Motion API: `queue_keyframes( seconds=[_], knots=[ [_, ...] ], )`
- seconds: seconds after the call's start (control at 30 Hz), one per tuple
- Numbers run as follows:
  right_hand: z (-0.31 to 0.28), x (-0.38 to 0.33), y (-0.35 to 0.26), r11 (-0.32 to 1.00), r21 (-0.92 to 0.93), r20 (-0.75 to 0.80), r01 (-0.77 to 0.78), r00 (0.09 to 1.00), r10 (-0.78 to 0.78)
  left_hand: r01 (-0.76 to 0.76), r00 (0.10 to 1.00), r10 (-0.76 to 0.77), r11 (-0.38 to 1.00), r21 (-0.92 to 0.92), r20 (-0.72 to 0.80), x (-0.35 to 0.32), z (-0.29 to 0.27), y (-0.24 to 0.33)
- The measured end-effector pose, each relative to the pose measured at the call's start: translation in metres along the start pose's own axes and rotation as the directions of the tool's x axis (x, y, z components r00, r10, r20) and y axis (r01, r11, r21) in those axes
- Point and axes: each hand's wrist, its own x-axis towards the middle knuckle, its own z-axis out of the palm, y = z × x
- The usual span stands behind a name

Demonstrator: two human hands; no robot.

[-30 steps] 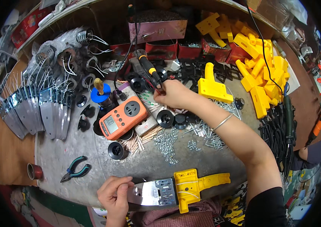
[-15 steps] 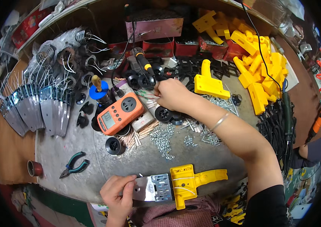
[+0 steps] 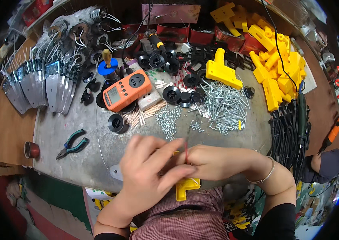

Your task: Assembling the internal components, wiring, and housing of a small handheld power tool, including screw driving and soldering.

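Note:
A yellow plastic handle shell (image 3: pixel 187 185) lies at the table's front edge, mostly covered by both hands. To its left, a rounded tip of the metal plate (image 3: pixel 116 172) shows from behind my left hand. My left hand (image 3: pixel 143 172) hovers over the shell, blurred, with thumb and fingers spread apart. Close beside it, my right hand (image 3: pixel 207 162) is closed, its fingers curled over the shell. A thin red wire (image 3: pixel 186 151) stands up from its fingertips, near the left index finger. What lies under the hands is hidden.
Teal-handled pliers (image 3: pixel 72 145) and a small red-brown cup (image 3: pixel 32 149) are at left. An orange meter (image 3: pixel 127 90), nuts (image 3: pixel 168 120), screws (image 3: pixel 226 108) and black spools (image 3: pixel 172 94) cover the middle. Yellow shells (image 3: pixel 277 68) and black cords (image 3: pixel 285 132) lie right.
My right hand has come back from the spools to the yellow shell, bringing a thin red wire. My left hand has let go of the metal plate and moved right over the shell.

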Motion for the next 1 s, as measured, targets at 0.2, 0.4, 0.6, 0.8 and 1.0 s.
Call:
queue_keyframes(
  seconds=[0.2,0.4,0.6,0.8,1.0],
  knots=[
    [0.011,-0.013,-0.032,0.996,0.022,-0.041,-0.087,0.995,0.088,0.102,0.994,-0.109,0.937,-0.333,-0.003,-0.009,0.006,0.005],
    [0.049,-0.03,-0.009,0.997,-0.026,-0.171,0.069,0.983,-0.073,0.446,0.876,-0.391,0.438,-0.78,0.282,-0.027,0.012,-0.005],
    [0.054,-0.074,-0.009,0.998,0.053,-0.222,-0.033,0.974,0.044,0.189,0.975,-0.211,0.658,-0.729,0.063,-0.036,-0.012,-0.002],
    [0.019,-0.114,0.014,0.814,0.581,-0.681,0.015,0.556,0.476,-0.145,0.879,0.282,0.926,-0.348,0.384,-0.052,0.02,0.028],
    [0.039,-0.07,0.019,0.874,0.47,-0.678,-0.123,0.583,0.447,-0.175,0.929,0.103,0.968,0.177,0.354,-0.063,0.039,-0.016]
  ],
)
